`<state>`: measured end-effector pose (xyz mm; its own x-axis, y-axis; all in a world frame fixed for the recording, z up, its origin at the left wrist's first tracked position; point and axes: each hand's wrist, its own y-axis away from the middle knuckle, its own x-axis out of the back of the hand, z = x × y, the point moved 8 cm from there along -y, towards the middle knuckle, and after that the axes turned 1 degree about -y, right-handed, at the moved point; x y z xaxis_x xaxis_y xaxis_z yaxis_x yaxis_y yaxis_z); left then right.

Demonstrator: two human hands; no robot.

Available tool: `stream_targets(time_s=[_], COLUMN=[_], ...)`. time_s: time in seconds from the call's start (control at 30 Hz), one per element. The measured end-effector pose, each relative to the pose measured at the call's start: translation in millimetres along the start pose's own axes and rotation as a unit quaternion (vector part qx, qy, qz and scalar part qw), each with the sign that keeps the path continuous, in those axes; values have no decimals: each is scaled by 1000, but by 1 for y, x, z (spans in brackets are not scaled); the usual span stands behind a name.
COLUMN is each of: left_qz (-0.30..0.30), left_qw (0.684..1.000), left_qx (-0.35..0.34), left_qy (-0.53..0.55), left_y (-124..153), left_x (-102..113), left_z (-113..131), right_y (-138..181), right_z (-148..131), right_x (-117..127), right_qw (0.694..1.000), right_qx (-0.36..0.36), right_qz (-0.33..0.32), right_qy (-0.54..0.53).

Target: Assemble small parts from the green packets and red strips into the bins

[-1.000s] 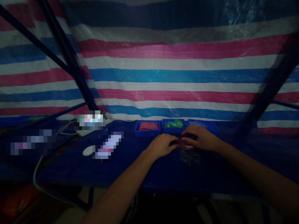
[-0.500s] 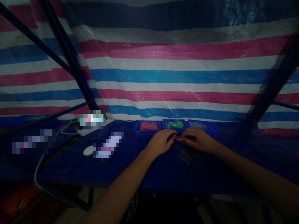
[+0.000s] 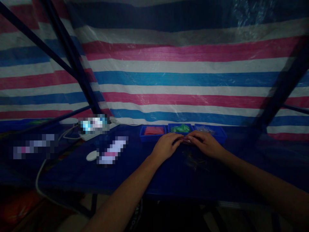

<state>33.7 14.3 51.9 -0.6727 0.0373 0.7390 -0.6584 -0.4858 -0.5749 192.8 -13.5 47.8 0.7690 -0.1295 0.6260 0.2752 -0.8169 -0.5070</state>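
My left hand (image 3: 166,145) and my right hand (image 3: 205,143) meet over the dark blue table (image 3: 135,174), fingers pinched together on a small reddish piece (image 3: 186,140) held between them. Just beyond the fingertips stand three blue bins: one with red pieces (image 3: 153,131), one with green pieces (image 3: 180,128), and one with clear wrappers (image 3: 209,130). A crumpled clear plastic bag (image 3: 195,161) lies on the table below my right hand. The scene is dim, so the held piece is hard to make out.
A striped red, white and blue tarp (image 3: 183,74) hangs right behind the table. Dark metal poles (image 3: 72,61) slant at the left and right. A white round object (image 3: 91,156), a white cable (image 3: 38,180) and blurred items lie on the table's left half.
Both hands have lifted slightly and moved toward the bins, closing together on the reddish piece. The clear bag now lies uncovered below them.
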Motion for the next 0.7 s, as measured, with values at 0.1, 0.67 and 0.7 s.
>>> stream_targets(time_s=[0.1,0.67,0.7], left_qz=[25,46,47], left_qw=[1000,995,995], left_qx=[18,81,78], left_qy=[1,44,36], left_y=[-1,-1,-2], left_x=[8,7,7], left_z=[-1,-17,-16], right_y=[1,-2,-1], right_z=[-6,5,6], right_x=[6,12,12], right_qw=[999,995,995], right_qx=[13,11,9], right_qz=[35,73,77], right_qy=[19,60,58])
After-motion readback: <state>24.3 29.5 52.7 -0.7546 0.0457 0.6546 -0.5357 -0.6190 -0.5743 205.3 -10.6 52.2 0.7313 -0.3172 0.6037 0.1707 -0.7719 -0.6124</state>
